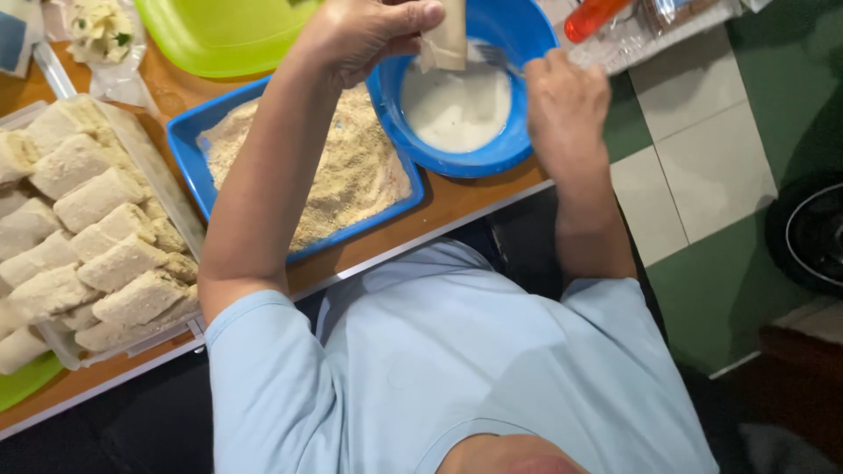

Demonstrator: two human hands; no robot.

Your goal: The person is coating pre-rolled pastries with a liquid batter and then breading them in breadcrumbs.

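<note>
Over the blue bowl (457,154), left hand (369,35) raised, pinching a pale roll (446,39); right hand (566,101) closed on, seemingly, a fork (493,57).

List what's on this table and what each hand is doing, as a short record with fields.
left hand: holds a pale roll upright over the bowl
right hand: grips a fork, its tines over the bowl
bowl: blue, round, with white batter inside
tray: blue, rectangular, left of the bowl, filled with crumbs
container: clear, far left, packed with crumbed rolls
lid: green, behind the tray
table: wooden, holds all of it
</note>
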